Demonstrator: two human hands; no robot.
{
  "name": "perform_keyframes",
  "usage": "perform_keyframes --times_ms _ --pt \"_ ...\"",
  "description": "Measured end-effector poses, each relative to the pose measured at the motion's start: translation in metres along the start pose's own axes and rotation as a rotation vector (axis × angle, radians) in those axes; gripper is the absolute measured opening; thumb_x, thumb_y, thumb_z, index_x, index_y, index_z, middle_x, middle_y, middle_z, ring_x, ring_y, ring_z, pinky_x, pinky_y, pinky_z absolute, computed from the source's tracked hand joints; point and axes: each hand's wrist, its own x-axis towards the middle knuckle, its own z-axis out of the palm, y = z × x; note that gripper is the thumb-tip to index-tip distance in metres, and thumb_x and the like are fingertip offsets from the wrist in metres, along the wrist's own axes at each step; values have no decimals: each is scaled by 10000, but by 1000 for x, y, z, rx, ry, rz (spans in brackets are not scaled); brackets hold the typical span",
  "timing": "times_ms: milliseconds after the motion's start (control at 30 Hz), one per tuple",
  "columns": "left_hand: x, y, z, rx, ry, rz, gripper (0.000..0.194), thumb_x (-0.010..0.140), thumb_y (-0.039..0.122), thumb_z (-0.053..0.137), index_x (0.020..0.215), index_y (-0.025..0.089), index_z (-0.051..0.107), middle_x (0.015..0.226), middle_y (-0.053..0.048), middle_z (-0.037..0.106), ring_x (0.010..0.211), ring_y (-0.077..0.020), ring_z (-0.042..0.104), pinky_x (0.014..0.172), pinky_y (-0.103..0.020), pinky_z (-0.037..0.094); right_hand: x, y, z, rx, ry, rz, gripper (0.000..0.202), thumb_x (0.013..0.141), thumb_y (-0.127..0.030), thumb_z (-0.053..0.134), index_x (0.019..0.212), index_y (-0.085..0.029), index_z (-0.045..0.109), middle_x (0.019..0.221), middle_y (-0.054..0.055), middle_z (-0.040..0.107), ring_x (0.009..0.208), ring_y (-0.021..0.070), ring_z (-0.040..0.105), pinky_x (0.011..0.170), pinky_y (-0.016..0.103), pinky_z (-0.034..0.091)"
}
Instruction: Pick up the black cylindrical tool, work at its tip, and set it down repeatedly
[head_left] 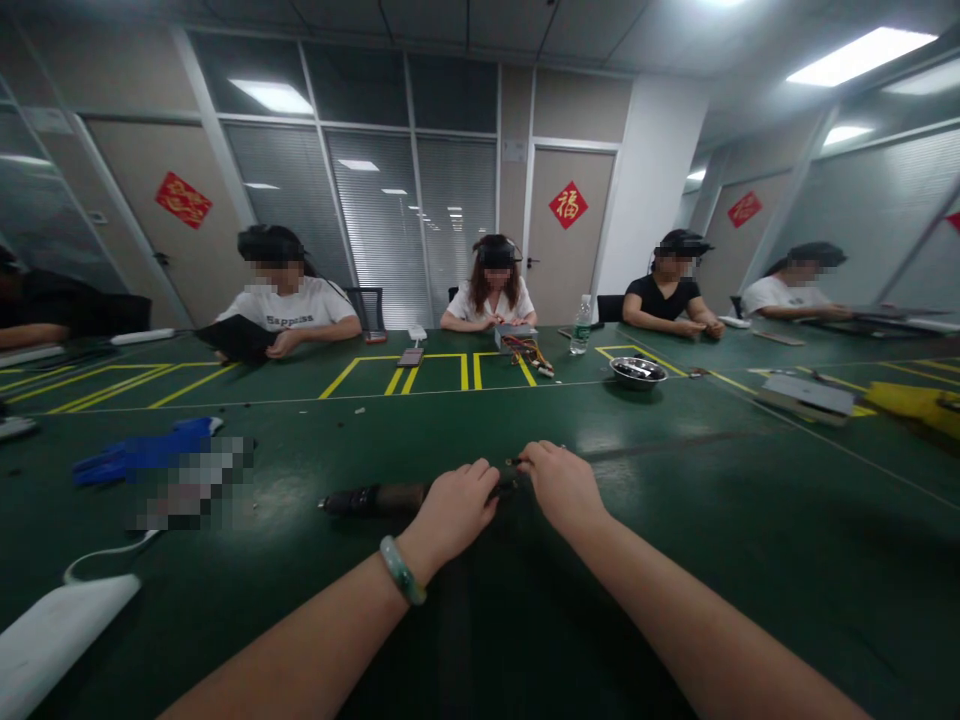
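A dark, long-bodied electric screwdriver [390, 499] lies across the table in front of me, its narrow tip pointing left. My left hand [457, 505], with a green bangle at the wrist, is closed over its right end, hiding much of that end. Just to the right, my right hand [559, 480] pinches a small dark piece [513, 462] between thumb and fingers. That piece is too small to name. Its end points left, close to the fingers of my left hand and the dark end of the screwdriver.
On the green table [712, 560], blue gloves [146, 452], a blurred-out phone [196, 484] and a white power bank [67, 640] lie left. Farther off are a metal bowl [637, 373], a water bottle [581, 325] and a wired metal box [517, 338]. Several people sit opposite.
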Motion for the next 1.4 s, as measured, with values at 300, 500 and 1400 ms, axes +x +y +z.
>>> perform_keyframes --times_ms 300,500,1400 --pt "0 -16 5 -99 42 67 134 898 298 530 999 232 588 1014 -22 574 905 -186 570 778 -320 463 -8 16 10 67 -90 -89 167 932 -297 539 1023 -264 675 997 -2 656 874 147 593 771 259 423" --pt "-1 -20 7 -146 69 87 128 905 301 528 986 230 597 993 -11 584 885 -178 570 773 -315 462 -7 12 19 64 -124 -146 124 904 -279 571 933 -260 689 902 -16 655 813 137 587 703 242 406" --pt "-1 -23 9 -94 106 133 64 893 248 544 876 209 592 895 -3 584 825 -164 552 709 -290 435 -2 16 34 156 -58 -233 42 861 -236 637 858 -220 676 861 -17 647 789 123 582 693 236 413"
